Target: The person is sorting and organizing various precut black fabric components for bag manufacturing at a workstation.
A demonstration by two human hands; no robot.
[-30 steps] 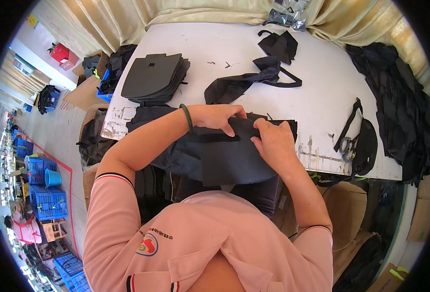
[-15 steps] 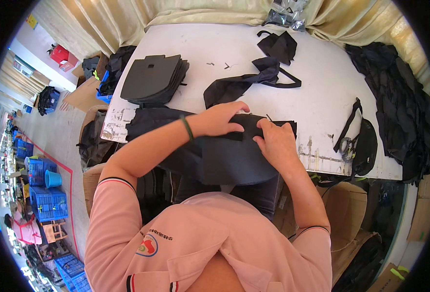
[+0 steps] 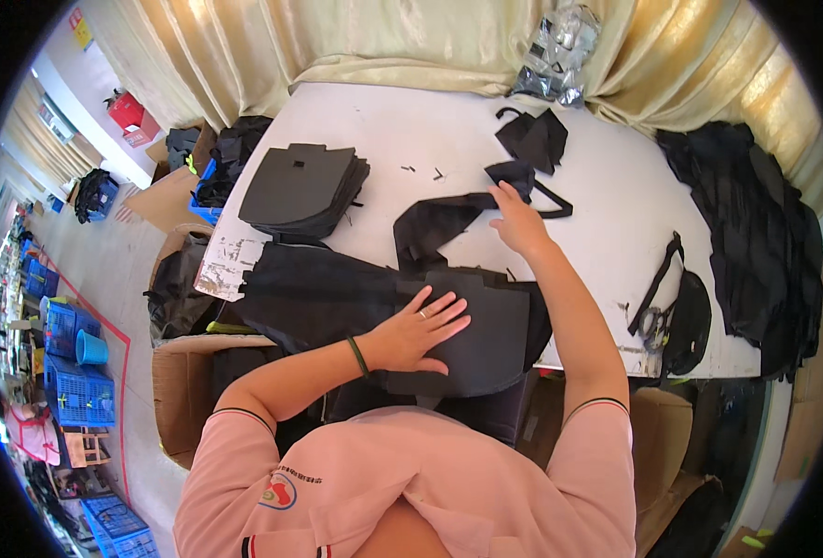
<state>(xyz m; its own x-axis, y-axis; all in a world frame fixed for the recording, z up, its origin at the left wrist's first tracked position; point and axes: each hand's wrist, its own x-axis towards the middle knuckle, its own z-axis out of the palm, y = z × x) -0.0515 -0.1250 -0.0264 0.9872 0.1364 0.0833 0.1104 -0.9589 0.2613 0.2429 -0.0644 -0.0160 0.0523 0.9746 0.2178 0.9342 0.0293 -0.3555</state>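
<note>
A stiff dark-grey panel (image 3: 493,330) with a curved lower edge lies on black fabric (image 3: 314,290) at the table's near edge, partly overhanging it. My left hand (image 3: 416,337) rests flat on the panel, fingers spread. Farther forward, my right hand (image 3: 520,223) reaches out with thumb and fingers apart, at a crumpled black fabric piece (image 3: 437,221) that has a strap loop. Its fingertips overlap the fabric; whether they touch it I cannot tell. Left of that piece sits a stack of similar dark panels (image 3: 292,189).
The white table (image 3: 402,121) also bears a small folded black piece (image 3: 534,139), thread scraps, scissors (image 3: 653,327) beside a black strapped piece (image 3: 690,321), and a heap of black fabric (image 3: 751,232) at right. Cardboard boxes (image 3: 183,400) stand below. A clear bag (image 3: 560,56) is at the back.
My right hand has left the panel's top edge and moved forward to the strapped fabric. My left hand has gone from that edge to lying flat on the panel, which now lies flatter.
</note>
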